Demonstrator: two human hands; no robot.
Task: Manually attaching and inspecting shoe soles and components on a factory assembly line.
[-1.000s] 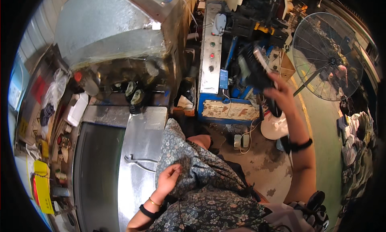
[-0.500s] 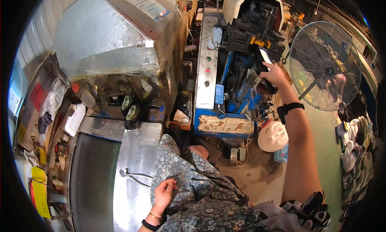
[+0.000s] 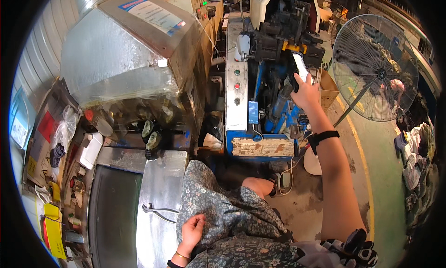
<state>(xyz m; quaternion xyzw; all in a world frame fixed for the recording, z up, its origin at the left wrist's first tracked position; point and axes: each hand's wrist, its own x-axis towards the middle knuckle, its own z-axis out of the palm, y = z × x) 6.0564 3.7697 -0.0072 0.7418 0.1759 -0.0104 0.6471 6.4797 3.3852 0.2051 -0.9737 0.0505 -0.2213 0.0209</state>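
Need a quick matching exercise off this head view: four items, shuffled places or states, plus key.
1 right hand
2 left hand
3 pliers
4 fan

A lying on the shiny metal sheet
B round wire cage on a pole
C gripping a black-and-white object
D fingers curled, over floral cloth

Pairs: 1-C, 2-D, 3-A, 4-B

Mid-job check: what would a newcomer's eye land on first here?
Probably the big silver metal hood filling the upper left, then the round wire fan at the right. Between them, the outstretched right hand holds a black-and-white item by the dark machine.
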